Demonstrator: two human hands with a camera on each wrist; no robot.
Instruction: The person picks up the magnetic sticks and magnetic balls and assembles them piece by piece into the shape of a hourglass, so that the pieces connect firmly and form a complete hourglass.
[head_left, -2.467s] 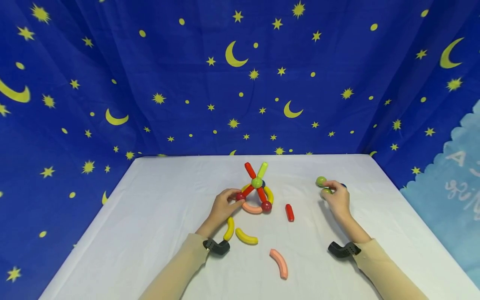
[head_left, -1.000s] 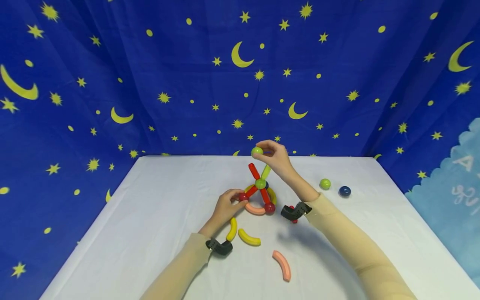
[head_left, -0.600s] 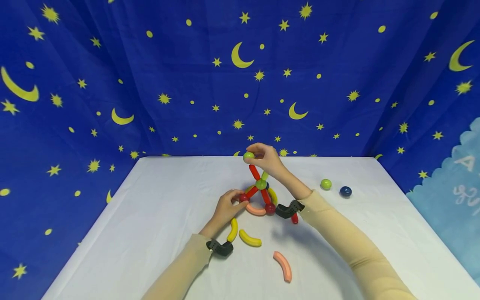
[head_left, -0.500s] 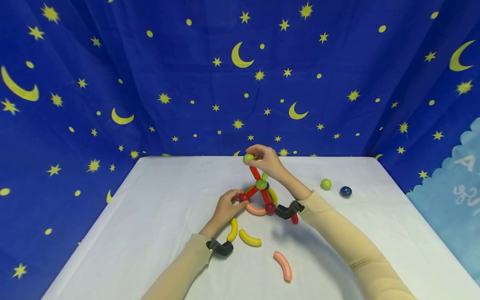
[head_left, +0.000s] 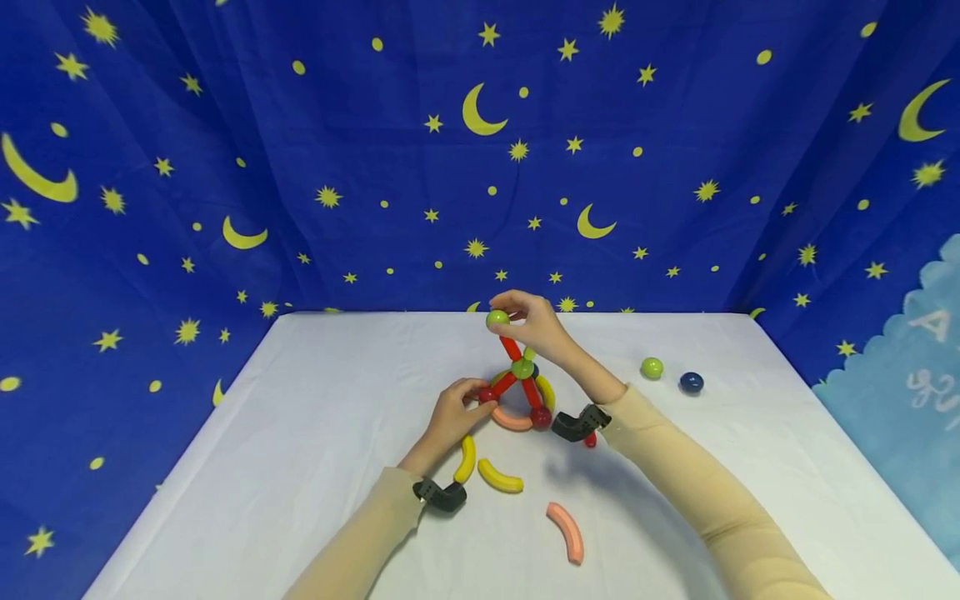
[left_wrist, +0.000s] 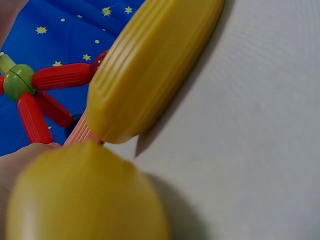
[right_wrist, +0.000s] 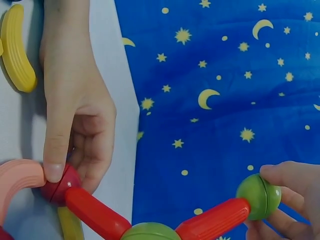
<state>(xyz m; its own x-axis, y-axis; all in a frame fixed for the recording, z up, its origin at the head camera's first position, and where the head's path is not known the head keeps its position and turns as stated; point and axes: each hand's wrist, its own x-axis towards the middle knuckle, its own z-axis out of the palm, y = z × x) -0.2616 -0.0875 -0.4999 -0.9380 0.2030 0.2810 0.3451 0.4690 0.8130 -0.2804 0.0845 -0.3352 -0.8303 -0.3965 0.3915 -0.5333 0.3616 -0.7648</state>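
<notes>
The stick-and-ball toy (head_left: 522, 369) is standing on the tabletop (head_left: 337, 400), and both hands are busy with it. The left hand (head_left: 452, 414) is pinching the left red ball (head_left: 488, 395) down at the base, while the right hand (head_left: 538, 327) is gripping a green ball (right_wrist: 257, 196) up top, right where it's touching the end of a slanted red stick (right_wrist: 215, 220).

Handling-wise, I'm guessing it's all light, hard plastic: stiff, not squishy, not very fragile. The balls are looking glossy, so I'm betting they're a bit slippery, and pinching them around the sides is making sense. The joints are probably being the weak spots, so I'd be steadying a base ball, not yanking a stick.

Around it, 2 yellow curved pieces (head_left: 500, 477) are lying near the left hand, 1 loose pink curved piece (head_left: 566, 533) is lying closer to the person, and 1 spare green ball (head_left: 652, 367) plus 1 dark blue ball (head_left: 692, 383) are sitting off to the right.
</notes>
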